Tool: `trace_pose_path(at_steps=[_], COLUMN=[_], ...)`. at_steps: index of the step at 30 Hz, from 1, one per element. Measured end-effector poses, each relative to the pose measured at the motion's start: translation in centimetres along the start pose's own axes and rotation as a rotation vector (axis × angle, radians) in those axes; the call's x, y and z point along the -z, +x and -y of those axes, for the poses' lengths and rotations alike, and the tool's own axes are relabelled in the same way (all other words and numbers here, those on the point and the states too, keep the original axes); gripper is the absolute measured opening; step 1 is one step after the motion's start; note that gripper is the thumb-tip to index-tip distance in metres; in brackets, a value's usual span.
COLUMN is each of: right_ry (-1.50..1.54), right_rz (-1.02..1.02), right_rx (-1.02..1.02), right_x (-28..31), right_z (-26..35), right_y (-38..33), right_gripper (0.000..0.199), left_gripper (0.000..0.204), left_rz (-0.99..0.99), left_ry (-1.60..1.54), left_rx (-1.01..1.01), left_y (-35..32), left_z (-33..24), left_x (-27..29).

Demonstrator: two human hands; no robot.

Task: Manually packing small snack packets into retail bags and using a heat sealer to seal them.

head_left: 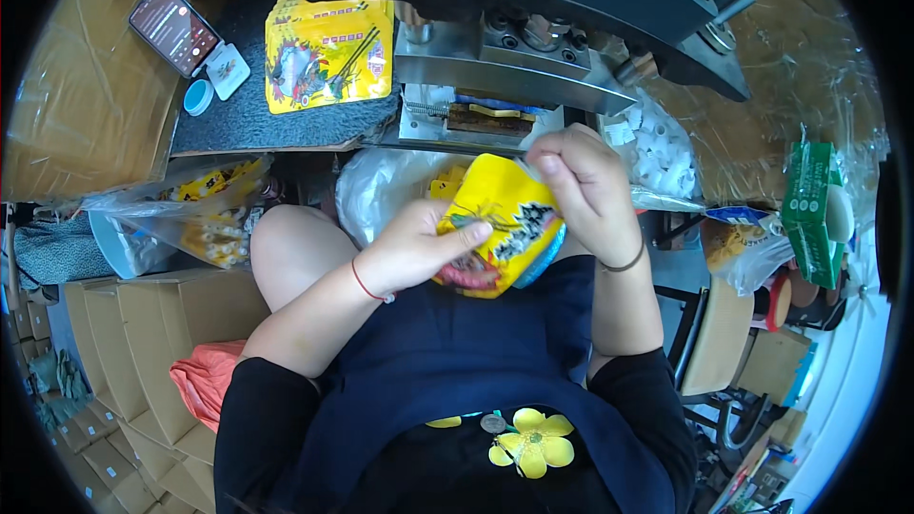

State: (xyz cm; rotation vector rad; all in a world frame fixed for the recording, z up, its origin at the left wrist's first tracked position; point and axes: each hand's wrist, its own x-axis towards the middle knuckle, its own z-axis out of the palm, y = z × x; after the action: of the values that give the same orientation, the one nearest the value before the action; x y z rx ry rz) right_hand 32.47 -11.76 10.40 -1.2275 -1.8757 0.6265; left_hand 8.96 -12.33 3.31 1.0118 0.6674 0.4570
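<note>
My left hand (416,246) grips the pouch (512,217); right hand (586,181) closed, seemingly pinching its edge. I'd keep it taut, uncreased between both.

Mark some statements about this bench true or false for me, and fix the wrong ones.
1. The left hand holds a yellow pouch. True.
2. The right hand rests on the phone. False: it is at the pouch's upper right corner.
3. The pouch stack lies to the right of the phone. True.
4. The green box is on the far left. False: it is on the far right.
5. The phone's screen is dark. False: it is lit.
</note>
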Motion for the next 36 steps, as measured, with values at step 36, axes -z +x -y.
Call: trace_pose_path(at_steps=[36], right_ry=[-0.205], right_rz=[0.028], right_rx=[0.059], right_x=[1.2], right_z=[-0.7], right_y=[-2.8], right_gripper=[0.024], left_gripper=[0.017], left_rz=[-0.459], left_ry=[0.604], left_rx=[-0.308], left_y=[-2.2], left_z=[-2.1], left_x=[4.7])
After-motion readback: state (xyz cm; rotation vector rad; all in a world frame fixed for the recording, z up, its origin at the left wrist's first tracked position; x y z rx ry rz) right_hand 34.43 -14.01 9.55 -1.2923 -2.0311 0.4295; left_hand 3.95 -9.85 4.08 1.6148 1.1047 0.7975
